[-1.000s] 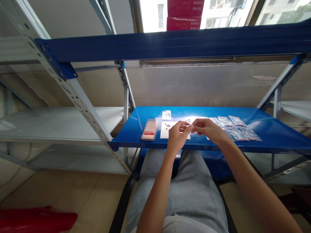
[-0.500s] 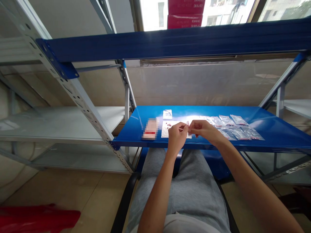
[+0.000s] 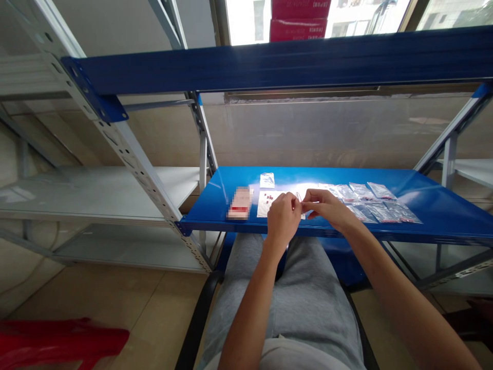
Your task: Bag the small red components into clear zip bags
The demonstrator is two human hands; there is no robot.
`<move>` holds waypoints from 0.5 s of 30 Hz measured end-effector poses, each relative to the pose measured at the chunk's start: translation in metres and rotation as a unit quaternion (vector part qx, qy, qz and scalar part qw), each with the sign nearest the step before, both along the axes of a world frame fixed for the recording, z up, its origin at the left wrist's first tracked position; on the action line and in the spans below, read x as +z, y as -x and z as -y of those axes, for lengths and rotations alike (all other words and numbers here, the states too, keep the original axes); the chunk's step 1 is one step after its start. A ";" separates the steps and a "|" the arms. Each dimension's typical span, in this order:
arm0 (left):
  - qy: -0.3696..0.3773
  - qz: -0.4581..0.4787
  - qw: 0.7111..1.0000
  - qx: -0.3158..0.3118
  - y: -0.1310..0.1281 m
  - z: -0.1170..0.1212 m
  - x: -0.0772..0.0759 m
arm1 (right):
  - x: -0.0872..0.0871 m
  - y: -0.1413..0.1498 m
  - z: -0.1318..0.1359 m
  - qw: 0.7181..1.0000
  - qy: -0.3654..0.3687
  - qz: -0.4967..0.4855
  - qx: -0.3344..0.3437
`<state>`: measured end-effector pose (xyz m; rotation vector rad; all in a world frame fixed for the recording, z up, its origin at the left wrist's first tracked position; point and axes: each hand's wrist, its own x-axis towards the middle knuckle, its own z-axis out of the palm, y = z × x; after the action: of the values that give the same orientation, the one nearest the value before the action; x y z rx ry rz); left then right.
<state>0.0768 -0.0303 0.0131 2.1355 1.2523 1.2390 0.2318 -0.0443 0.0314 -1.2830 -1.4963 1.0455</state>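
Observation:
My left hand (image 3: 284, 213) and my right hand (image 3: 325, 206) meet fingertip to fingertip above a white sheet (image 3: 262, 209) on the blue shelf. Both are closed in a pinch. Between them is something small that I cannot make out; a thin reddish edge shows near the fingertips. Several small dark red pieces (image 3: 268, 198) lie on the sheet, left of my left hand. Beyond the sheet is a small clear plastic bag (image 3: 267, 180). To the right of my right hand, several clear zip bags (image 3: 381, 190) with reddish contents lie in rows.
A pixelated pinkish item (image 3: 239, 204) lies on the shelf's left part. A blue beam (image 3: 269, 67) crosses above the blue shelf (image 3: 208, 205). Grey uprights (image 3: 134, 159) stand at the left. Red boxes (image 3: 298, 29) sit by the window. Red cloth-like material (image 3: 61, 341) lies at lower left.
My fingertips have shifted slightly against each other and the left fingers are more curled. The whole view has moved a little. The bags and red pieces lie as before.

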 end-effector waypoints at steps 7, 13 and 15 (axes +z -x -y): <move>0.003 -0.077 0.997 0.024 -0.006 0.006 0.000 | -0.005 0.002 -0.004 0.983 -0.073 0.158 -0.065; -0.009 -0.077 0.997 0.027 -0.001 0.005 0.001 | -0.005 -0.003 -0.007 0.953 -0.137 0.224 -0.151; -0.010 -0.063 0.998 0.025 -0.001 0.006 0.003 | -0.004 -0.007 -0.007 0.960 -0.123 0.189 -0.168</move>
<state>0.0777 -0.0364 0.0162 2.2395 1.3574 1.1563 0.2384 -0.0375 0.0272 -1.5445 -1.5533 0.3936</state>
